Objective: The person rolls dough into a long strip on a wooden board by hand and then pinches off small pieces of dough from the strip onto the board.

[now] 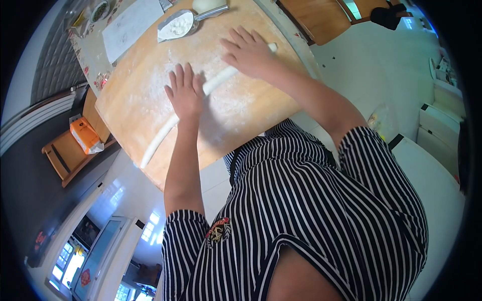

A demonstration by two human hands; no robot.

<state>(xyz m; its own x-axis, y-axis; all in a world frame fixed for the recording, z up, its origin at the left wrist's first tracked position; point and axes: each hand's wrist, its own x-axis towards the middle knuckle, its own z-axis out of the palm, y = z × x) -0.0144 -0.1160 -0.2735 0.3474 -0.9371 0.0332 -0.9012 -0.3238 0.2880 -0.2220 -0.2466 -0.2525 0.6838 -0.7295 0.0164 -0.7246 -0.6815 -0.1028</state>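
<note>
A long white rope of dough (218, 81) runs diagonally over a floured wooden board (130, 100). My left hand (186, 95) lies on the rope near its middle, palm down, fingers stretched out. Further along, my right hand (247, 54) rests flat over the rope near its far right end, fingers spread. Each hand hides the stretch of dough beneath it. Beyond my hands, a metal scoop (193, 21) holding white flour (176, 26) sits at the board's far edge. A pale rounded thing (208, 5), partly cut off by the frame, is behind the scoop.
A white sheet (133, 30) lies on the patterned tablecloth (93, 62) left of the board. A small dish (100, 11) stands at the upper left. Wooden chairs flank the table; an orange package (85, 134) is on the left chair (65, 155).
</note>
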